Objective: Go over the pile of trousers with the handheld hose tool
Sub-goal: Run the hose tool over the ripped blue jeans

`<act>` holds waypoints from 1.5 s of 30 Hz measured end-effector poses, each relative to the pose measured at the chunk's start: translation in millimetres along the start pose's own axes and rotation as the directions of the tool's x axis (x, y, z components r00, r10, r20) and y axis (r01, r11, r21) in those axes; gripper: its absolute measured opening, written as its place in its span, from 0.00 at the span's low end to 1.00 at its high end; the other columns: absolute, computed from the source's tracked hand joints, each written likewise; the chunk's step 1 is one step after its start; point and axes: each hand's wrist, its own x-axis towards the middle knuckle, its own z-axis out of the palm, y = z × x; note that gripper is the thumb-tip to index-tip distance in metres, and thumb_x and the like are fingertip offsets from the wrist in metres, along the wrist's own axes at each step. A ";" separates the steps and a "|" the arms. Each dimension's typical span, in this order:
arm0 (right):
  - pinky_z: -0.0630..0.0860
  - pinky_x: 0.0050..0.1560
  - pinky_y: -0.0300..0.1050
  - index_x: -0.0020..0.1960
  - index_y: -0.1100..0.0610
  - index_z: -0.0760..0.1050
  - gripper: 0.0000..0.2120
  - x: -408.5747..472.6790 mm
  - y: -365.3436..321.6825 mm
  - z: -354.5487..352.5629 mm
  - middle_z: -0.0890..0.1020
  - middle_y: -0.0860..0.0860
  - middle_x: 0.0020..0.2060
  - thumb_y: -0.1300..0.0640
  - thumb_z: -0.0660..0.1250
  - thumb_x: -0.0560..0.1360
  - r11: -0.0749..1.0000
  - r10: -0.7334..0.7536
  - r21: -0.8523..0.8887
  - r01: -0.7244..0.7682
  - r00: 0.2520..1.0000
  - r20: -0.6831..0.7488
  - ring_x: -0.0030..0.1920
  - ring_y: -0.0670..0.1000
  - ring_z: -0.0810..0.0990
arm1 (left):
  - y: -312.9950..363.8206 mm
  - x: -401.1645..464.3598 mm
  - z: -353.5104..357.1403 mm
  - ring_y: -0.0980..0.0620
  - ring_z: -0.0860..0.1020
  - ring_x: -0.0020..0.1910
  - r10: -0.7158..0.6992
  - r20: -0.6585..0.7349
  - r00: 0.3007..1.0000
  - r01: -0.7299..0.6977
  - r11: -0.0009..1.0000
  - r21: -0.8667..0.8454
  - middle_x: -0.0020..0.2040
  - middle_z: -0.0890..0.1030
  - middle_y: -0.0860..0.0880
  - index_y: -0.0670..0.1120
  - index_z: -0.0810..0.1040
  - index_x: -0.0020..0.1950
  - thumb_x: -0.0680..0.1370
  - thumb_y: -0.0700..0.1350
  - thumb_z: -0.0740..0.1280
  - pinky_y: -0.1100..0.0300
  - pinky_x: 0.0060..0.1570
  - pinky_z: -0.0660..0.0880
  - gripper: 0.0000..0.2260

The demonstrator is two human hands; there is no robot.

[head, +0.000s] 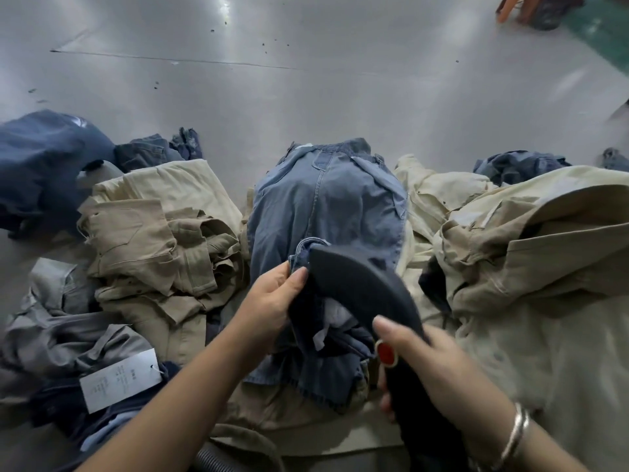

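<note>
Blue denim trousers point(326, 202) lie puffed up in the middle of the pile, running away from me. My left hand point(272, 301) pinches their near waistband edge. My right hand point(418, 362) grips the handle of the black handheld hose tool point(360, 284), thumb just above its red button point(386, 352). The tool's curved nozzle reaches into the opening of the denim trousers. A ribbed grey hose point(218, 459) shows at the bottom edge.
Beige trousers point(160, 240) are heaped on the left and more pale ones point(531, 253) on the right. Grey and navy garments with a white paper tag point(119, 379) lie at lower left. Grey floor point(306, 80) stretches beyond; stool legs point(517, 8) stand far right.
</note>
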 end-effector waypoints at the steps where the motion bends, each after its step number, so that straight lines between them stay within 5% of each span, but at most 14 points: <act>1: 0.73 0.24 0.44 0.28 0.54 0.76 0.20 -0.6 3.7 6.6 0.76 0.58 0.24 0.37 0.73 0.56 1.000 -0.006 -0.010 0.006 1.000 0.007 0.23 0.57 0.77 | 0.4 0.2 -1.6 0.49 0.82 0.53 0.009 0.012 1.000 -0.009 1.000 0.013 0.51 0.84 0.44 0.43 0.79 0.55 0.74 0.45 0.61 0.60 0.50 0.78 0.14; 8: 0.74 0.23 0.44 0.36 0.64 0.73 0.27 13.0 -22.6 -18.3 0.75 0.59 0.25 0.39 0.69 0.58 0.991 0.028 0.135 0.003 0.973 -0.228 0.22 0.55 0.76 | -1.4 -5.6 -9.4 0.46 0.81 0.57 -0.027 0.148 0.989 0.014 0.996 0.088 0.55 0.83 0.42 0.43 0.79 0.58 0.77 0.44 0.61 0.60 0.52 0.77 0.13; 14: 0.73 0.21 0.42 0.30 0.59 0.75 0.23 -7.6 -12.5 7.2 0.76 0.59 0.24 0.40 0.78 0.59 0.996 0.069 0.050 -0.071 0.997 0.028 0.22 0.56 0.77 | 5.2 7.6 -14.5 0.57 0.83 0.41 -0.018 0.045 0.999 0.013 0.993 0.121 0.40 0.85 0.50 0.39 0.77 0.56 0.79 0.34 0.55 0.67 0.41 0.78 0.13; 17: 0.73 0.21 0.42 0.33 0.61 0.73 0.23 0.1 -12.2 10.7 0.75 0.59 0.24 0.41 0.74 0.59 0.997 0.057 0.059 -0.055 0.997 -0.046 0.21 0.55 0.76 | 6.7 7.1 -20.6 0.52 0.81 0.36 -0.011 0.049 0.999 0.006 0.995 0.097 0.33 0.84 0.49 0.41 0.77 0.48 0.73 0.35 0.60 0.65 0.38 0.78 0.08; 21: 0.74 0.22 0.41 0.40 0.63 0.72 0.16 23.7 -16.1 -12.8 0.75 0.55 0.24 0.50 0.70 0.70 0.986 0.035 0.168 0.016 0.953 -0.301 0.21 0.51 0.76 | 12.6 0.1 -15.2 0.47 0.84 0.41 -0.053 0.045 0.998 0.060 0.982 -0.181 0.41 0.85 0.42 0.40 0.84 0.45 0.63 0.41 0.63 0.59 0.40 0.81 0.15; 25: 0.76 0.29 0.39 0.46 0.62 0.75 0.11 36.7 7.0 -16.8 0.81 0.50 0.29 0.63 0.75 0.67 0.980 -0.099 0.118 0.160 0.908 -0.407 0.29 0.46 0.80 | 33.7 -2.5 -5.8 0.45 0.84 0.45 0.011 0.203 0.979 0.092 0.865 -0.493 0.43 0.85 0.41 0.39 0.85 0.44 0.72 0.46 0.59 0.59 0.47 0.79 0.17; 27: 0.75 0.34 0.32 0.46 0.58 0.77 0.13 41.7 13.9 -11.0 0.84 0.45 0.32 0.67 0.76 0.65 0.969 -0.196 0.058 0.240 0.890 -0.412 0.34 0.41 0.81 | 30.2 -1.0 -7.9 0.47 0.84 0.41 0.001 0.085 0.996 0.041 0.869 -0.493 0.38 0.85 0.44 0.41 0.85 0.38 0.71 0.47 0.57 0.60 0.43 0.79 0.18; 30: 0.78 0.41 0.38 0.48 0.55 0.77 0.17 50.5 17.8 -2.3 0.85 0.47 0.38 0.66 0.78 0.63 0.969 -0.237 -0.040 0.243 0.875 -0.423 0.41 0.43 0.83 | 29.8 -3.3 -3.6 0.38 0.81 0.54 -0.010 0.200 0.980 0.126 0.808 -0.575 0.52 0.82 0.34 0.33 0.82 0.53 0.74 0.45 0.60 0.50 0.57 0.76 0.19; 33: 0.78 0.49 0.48 0.50 0.59 0.78 0.17 58.1 11.3 2.1 0.84 0.54 0.44 0.63 0.78 0.63 0.972 -0.233 -0.122 0.199 0.847 -0.477 0.46 0.51 0.82 | 30.1 -5.7 2.9 0.30 0.69 0.66 0.056 0.198 0.979 0.077 0.795 -0.602 0.64 0.69 0.25 0.25 0.67 0.66 0.80 0.44 0.48 0.47 0.71 0.57 0.24; 37: 0.81 0.44 0.45 0.54 0.69 0.76 0.14 56.4 -3.0 1.5 0.84 0.58 0.42 0.73 0.70 0.69 0.931 -0.236 0.200 0.307 0.920 -0.315 0.42 0.52 0.83 | 18.4 1.1 -1.1 0.27 0.71 0.63 0.015 0.212 0.977 0.135 0.727 -0.673 0.61 0.71 0.23 0.23 0.68 0.63 0.80 0.40 0.55 0.42 0.70 0.60 0.21; 40: 0.80 0.47 0.46 0.56 0.73 0.74 0.15 51.4 -5.0 0.0 0.83 0.62 0.45 0.74 0.67 0.70 0.934 -0.205 0.269 0.234 0.970 -0.129 0.45 0.56 0.82 | 18.7 6.4 -0.7 0.32 0.81 0.49 -0.075 0.069 0.995 0.102 0.714 -0.693 0.49 0.80 0.28 0.27 0.79 0.50 0.64 0.38 0.77 0.42 0.50 0.79 0.20; 42: 0.78 0.45 0.45 0.53 0.74 0.74 0.12 50.3 -5.1 0.2 0.82 0.61 0.43 0.75 0.67 0.70 0.947 -0.193 0.241 0.214 0.975 -0.107 0.43 0.56 0.80 | 22.7 12.3 1.4 0.28 0.78 0.54 0.046 0.333 0.942 0.275 0.466 -0.841 0.54 0.76 0.24 0.24 0.75 0.55 0.71 0.38 0.71 0.39 0.57 0.75 0.20; 43: 0.77 0.43 0.42 0.49 0.73 0.75 0.09 50.8 -4.8 -0.1 0.81 0.59 0.39 0.76 0.67 0.69 0.948 -0.194 0.234 0.214 0.975 -0.106 0.40 0.54 0.79 | 31.1 4.2 5.7 0.26 0.73 0.60 -0.018 0.168 0.986 0.138 0.654 -0.744 0.59 0.70 0.21 0.22 0.69 0.61 0.77 0.38 0.62 0.40 0.66 0.68 0.20; 45: 0.74 0.37 0.38 0.40 0.67 0.75 0.07 51.9 -5.8 -4.4 0.78 0.53 0.30 0.77 0.65 0.70 0.950 -0.194 0.232 0.210 0.977 -0.086 0.32 0.48 0.76 | 37.4 2.3 -1.0 0.28 0.74 0.61 -0.062 -0.035 0.997 0.030 0.818 -0.574 0.60 0.71 0.22 0.23 0.70 0.61 0.77 0.37 0.63 0.40 0.65 0.69 0.20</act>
